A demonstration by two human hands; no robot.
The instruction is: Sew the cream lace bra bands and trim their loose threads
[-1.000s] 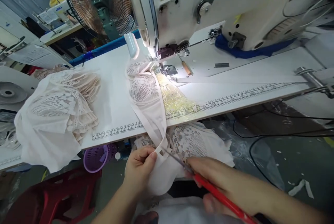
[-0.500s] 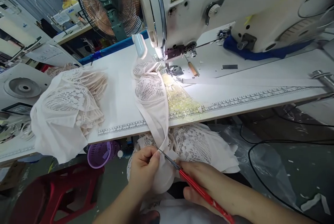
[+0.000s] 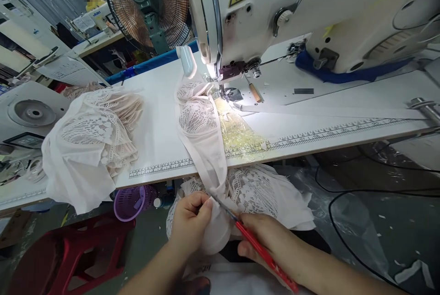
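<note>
A white lace bra [image 3: 197,118] lies under the sewing machine's needle area, its lower band hanging over the table's front edge. My left hand [image 3: 189,221] is closed, pinching white fabric between thumb and forefinger just below that edge. In my right hand [image 3: 268,237] are red-handled scissors [image 3: 256,242], held with the blades pointing up and left. Their tips lie at the fabric close to my left thumb; whether the blades are fully closed is unclear. Beneath both hands, more white lace pieces [image 3: 256,192] rest over my lap.
A sewing machine [image 3: 261,15] stands over the white table [image 3: 158,125]. At left lies a stack of lace pieces [image 3: 89,139]. A wooden-handled tool [image 3: 255,92] lies near the needle. A fan [image 3: 151,11] is behind; a purple basket [image 3: 129,205] and red stool [image 3: 75,254] are below.
The scissors have shifted slightly left, their tips staying near my left thumb. The band above them now hangs a little farther right. My left hand keeps its pinch.
</note>
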